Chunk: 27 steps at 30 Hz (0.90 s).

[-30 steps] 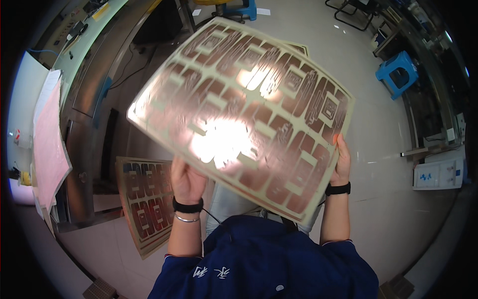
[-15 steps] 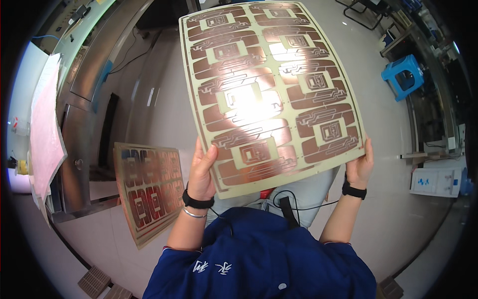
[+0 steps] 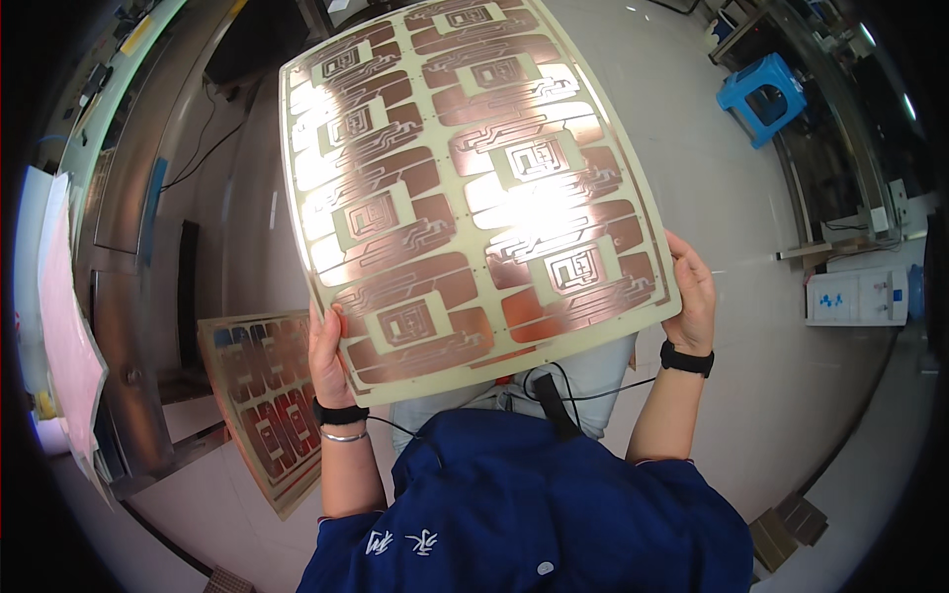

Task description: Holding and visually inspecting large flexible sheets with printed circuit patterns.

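Between my two hands is a large circuit board panel (image 3: pixel 473 282), pale cream with repeated copper trace patterns in two columns. Glare whitens parts of its copper. My left hand (image 3: pixel 328 354) grips its lower left edge, with the thumb on the face and the other fingers mostly behind it. At the lower right edge, my right hand (image 3: pixel 691 296) holds the board, its fingers partly hidden behind. The panel is tilted, its far end raised away from my body. A black band sits on each wrist.
More patterned boards (image 3: pixel 267 405) lean low at my left, beside a metal cabinet (image 3: pixel 129 346). Pink sheets (image 3: pixel 69 306) hang at the left edge. A blue stool (image 3: pixel 762 99) stands far right, above a white box-shaped unit (image 3: pixel 856 296). Thin cables (image 3: pixel 563 385) cross my lap.
The board has shifted left together with both my hands, and its tilt has changed a little so the glare falls elsewhere. Both hands keep their hold.
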{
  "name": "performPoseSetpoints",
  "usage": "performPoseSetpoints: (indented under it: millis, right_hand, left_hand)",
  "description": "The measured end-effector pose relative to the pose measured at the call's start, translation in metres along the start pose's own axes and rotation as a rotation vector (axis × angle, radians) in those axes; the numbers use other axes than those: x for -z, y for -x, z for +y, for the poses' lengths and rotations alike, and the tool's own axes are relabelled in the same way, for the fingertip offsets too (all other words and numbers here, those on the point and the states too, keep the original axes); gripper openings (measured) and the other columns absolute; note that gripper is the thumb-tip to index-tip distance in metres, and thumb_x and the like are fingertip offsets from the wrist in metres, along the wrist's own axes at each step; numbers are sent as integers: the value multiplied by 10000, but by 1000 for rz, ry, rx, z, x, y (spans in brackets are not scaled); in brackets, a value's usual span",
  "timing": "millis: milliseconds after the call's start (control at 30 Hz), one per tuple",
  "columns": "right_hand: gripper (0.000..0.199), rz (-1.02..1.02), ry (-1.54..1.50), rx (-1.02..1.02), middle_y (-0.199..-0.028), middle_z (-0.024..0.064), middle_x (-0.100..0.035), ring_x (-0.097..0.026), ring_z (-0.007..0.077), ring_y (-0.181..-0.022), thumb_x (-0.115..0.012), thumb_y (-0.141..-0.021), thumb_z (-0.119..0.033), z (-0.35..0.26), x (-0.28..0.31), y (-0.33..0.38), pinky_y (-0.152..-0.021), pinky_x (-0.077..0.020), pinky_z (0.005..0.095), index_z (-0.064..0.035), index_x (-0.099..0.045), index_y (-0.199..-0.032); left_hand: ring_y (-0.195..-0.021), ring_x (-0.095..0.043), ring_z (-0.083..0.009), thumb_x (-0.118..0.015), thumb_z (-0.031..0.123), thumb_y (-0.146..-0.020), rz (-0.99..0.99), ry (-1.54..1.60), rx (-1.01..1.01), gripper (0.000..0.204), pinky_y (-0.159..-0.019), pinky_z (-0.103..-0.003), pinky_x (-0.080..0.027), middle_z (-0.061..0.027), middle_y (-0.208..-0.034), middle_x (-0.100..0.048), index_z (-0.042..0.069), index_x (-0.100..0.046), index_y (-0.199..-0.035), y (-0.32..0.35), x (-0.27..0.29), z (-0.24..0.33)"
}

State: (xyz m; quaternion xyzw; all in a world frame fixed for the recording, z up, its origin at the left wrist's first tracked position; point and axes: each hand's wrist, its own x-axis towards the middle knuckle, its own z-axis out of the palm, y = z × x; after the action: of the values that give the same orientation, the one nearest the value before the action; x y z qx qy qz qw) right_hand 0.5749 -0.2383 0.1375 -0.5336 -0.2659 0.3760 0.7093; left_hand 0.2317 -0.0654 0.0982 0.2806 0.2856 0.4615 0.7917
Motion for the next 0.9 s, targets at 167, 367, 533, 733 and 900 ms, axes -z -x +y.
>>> performPoseSetpoints:
  millis: [167,367,533,733,900]
  right_hand:
    - [469,-20,24,1,-1087,133,-597,-584,169,-972,-558,-884,-278,0,0,2,-835,-460,272,78,-487,-1182]
    - [490,-139,-136,-108,-1055,125,-603,-587,157,-944,-533,-893,-338,14,27,6,-817,-471,280,68,-495,-1164]
    - [467,-117,-301,-121,-1057,115,-593,-595,169,-931,-514,-900,-302,15,18,-8,-815,-484,288,51,-447,-1197]
    - [367,15,-350,-148,-1125,139,-563,-592,209,-973,-498,-892,-132,23,13,-11,-811,-504,309,23,-439,-1219]
    - [259,49,-578,-56,-1038,57,-609,-582,179,-968,-507,-901,-109,53,-3,-15,-861,-477,327,-20,-512,-1144]
  left_hand:
    - [-1015,-541,-121,-471,106,-915,32,13,-5,516,-894,-284,-463,-59,-1148,-534,33,-247,-1374,1,-3,3]
    - [-974,-565,-113,-520,88,-885,-23,28,14,512,-840,-261,-486,-57,-1118,-555,27,-300,-1343,3,2,12]
    - [-1011,-544,-119,-578,105,-853,-185,-23,88,529,-868,-249,-440,-70,-1138,-550,0,-344,-1316,5,17,19]
    - [-1190,-429,-231,-281,498,-935,-84,76,68,658,-989,-373,-358,-144,-1303,-430,-25,-311,-1334,-2,-30,22]
    - [-1159,-476,-275,-329,387,-959,-336,490,-3,449,-986,-446,-383,-93,-1269,-492,53,-448,-1234,-8,-29,-6]
